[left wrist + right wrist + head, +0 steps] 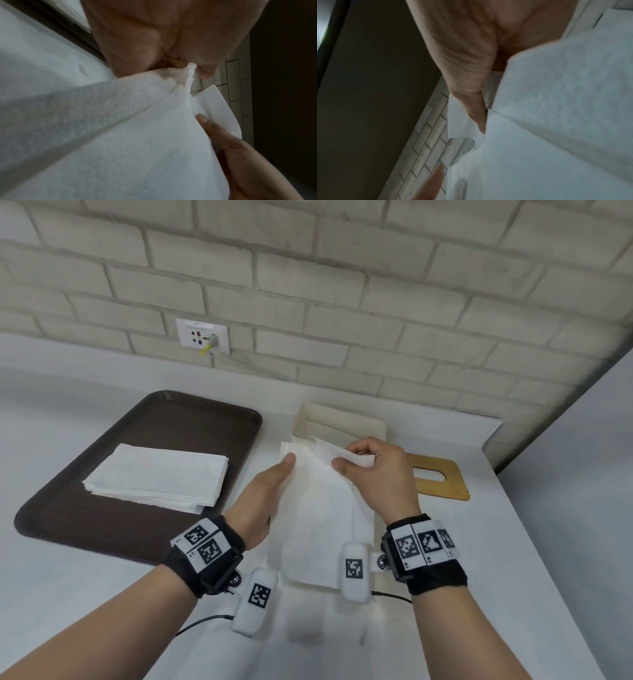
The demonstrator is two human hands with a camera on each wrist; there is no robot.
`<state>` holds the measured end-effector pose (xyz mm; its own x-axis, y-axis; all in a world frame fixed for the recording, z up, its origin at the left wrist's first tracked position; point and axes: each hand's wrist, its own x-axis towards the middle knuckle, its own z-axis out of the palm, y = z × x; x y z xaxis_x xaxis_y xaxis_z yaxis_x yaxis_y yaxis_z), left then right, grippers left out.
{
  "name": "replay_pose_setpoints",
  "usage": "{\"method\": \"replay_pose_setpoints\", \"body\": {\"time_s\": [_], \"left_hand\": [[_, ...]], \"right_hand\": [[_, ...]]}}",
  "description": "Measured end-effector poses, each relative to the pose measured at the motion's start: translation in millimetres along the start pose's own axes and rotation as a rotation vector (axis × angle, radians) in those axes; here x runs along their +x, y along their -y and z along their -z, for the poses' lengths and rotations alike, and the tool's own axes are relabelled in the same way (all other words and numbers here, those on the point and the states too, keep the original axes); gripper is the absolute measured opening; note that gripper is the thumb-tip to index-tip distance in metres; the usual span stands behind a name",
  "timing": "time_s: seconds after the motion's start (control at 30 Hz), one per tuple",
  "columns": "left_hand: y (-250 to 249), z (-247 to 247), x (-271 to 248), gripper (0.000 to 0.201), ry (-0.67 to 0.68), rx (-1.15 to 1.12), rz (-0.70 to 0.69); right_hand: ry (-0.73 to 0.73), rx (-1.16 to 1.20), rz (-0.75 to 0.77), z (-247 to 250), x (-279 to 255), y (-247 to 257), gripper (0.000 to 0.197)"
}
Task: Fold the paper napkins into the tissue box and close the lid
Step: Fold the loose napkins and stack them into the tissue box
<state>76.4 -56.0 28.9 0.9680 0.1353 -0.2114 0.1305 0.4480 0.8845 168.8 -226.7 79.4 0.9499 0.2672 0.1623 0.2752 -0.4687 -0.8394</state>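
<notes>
Both hands hold one white paper napkin [318,518] up over the table, in front of the open cream tissue box [342,419]. My left hand [274,484] pinches its upper left corner, thumb on the near face. My right hand [370,467] pinches the upper right edge, which curls over the fingers. In the left wrist view the napkin [137,135] bunches at my left fingertips [204,73]. The right wrist view shows the napkin [556,108] against my right thumb [479,119]. A stack of napkins [157,477] lies on the brown tray [85,515].
The wooden lid [442,481] with its slot lies flat on the white table [479,542], right of the box and partly behind my right hand. A brick wall with a socket plate [202,337] runs behind. The table's right edge drops off near the lid.
</notes>
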Motion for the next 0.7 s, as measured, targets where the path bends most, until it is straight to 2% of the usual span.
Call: {"method": "replay_pose_setpoints", "body": {"time_s": [0.2, 0.3, 0.4, 0.47, 0.57, 0.63, 0.7], "left_hand": [[17, 10, 10, 0.04, -0.022, 0.163, -0.123], [14, 11, 13, 0.036, -0.034, 0.178, -0.142], [10, 15, 18, 0.022, -0.06, 0.167, -0.134], [6, 17, 20, 0.022, -0.074, 0.183, -0.131], [1, 17, 22, 0.022, -0.065, 0.218, -0.138], [-1, 15, 22, 0.022, -0.05, 0.226, -0.132], [-2, 10, 20, 0.023, -0.013, 0.236, -0.131]], "right_hand": [[-0.025, 0.066, -0.015, -1, -3, -5, 0.007], [-0.167, 0.146, -0.036, 22, -7, -7, 0.006], [-0.277, 0.311, -0.011, 54, -25, 6, 0.01], [-0.219, 0.469, 0.053, 74, -41, 21, 0.016], [0.014, 0.679, 0.082, 83, -58, 37, 0.029], [0.118, 0.68, 0.076, 71, -57, 36, 0.03], [0.132, 0.595, 0.048, 48, -48, 29, 0.032]]}}
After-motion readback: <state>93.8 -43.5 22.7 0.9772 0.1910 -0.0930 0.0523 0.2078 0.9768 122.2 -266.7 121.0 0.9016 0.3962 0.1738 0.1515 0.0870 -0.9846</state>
